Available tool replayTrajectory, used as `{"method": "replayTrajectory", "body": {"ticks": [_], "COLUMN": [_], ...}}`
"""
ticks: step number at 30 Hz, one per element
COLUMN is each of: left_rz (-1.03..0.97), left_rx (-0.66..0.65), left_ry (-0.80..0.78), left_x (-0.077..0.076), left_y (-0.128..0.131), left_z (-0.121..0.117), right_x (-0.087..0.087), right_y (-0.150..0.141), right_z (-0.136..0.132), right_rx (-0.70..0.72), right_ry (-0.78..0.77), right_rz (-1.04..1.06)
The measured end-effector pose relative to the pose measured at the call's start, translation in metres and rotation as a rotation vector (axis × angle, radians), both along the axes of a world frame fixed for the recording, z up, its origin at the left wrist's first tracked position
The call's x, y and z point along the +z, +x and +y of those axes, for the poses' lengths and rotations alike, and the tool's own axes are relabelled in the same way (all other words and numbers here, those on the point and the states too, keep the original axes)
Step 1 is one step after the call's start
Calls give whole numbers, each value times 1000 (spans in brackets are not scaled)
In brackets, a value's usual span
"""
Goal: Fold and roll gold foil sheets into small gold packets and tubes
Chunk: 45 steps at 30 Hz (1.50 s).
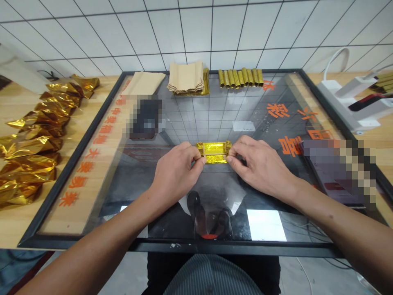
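The left hand (181, 166) and the right hand (258, 166) each pinch one end of a gold foil piece (215, 148), lying at the middle of the black-framed glass panel (129, 164). Behind it, well apart, are a brown paper stack (186, 78) and gold foil tubes (241, 78). Folded gold shapes (33, 143) at left are partly cut off. Fingertips hide the piece's near corners; a dark object (144, 119) is pixelated.
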<state>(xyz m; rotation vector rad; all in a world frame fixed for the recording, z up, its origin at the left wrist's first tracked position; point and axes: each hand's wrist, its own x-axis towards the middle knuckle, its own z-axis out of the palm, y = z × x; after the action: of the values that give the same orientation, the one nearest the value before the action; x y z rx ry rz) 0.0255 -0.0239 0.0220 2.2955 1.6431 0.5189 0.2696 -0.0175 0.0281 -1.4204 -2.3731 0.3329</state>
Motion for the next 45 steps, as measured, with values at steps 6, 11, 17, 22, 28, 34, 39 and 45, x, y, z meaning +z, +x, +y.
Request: {"method": "replayTrajectory", "body": {"ticks": [6,11,17,22,28,34,39,45], "left_rz": [54,92,157,185,222,302,339,316], "left_rx": [-9,-55,-189,-244,-298,-315,-313,-298], "left_ry": [79,150,282,366,375,440,445,425], "left_x": [-5,-8,-10,-14,-11,-10,-11,-11], "left_y": [1,0,-3,-5,-6,-4,-4,-3], "left_z": [-1,-2,-3,-3,-2,-2,-2,-2], "right_x": [-3,-5,-7,-8,-7,-2,0,-3], "right_y": [0,0,0,1,1,7,13,14], "right_z": [1,1,3,4,4,1,-2,-1], "right_rx": [-17,-20,-23,-21,-25,35,164,193], "right_ry": [15,32,17,21,-1,9,76,118], "right_rz": [-25,-21,28,37,60,74,22,-39]}}
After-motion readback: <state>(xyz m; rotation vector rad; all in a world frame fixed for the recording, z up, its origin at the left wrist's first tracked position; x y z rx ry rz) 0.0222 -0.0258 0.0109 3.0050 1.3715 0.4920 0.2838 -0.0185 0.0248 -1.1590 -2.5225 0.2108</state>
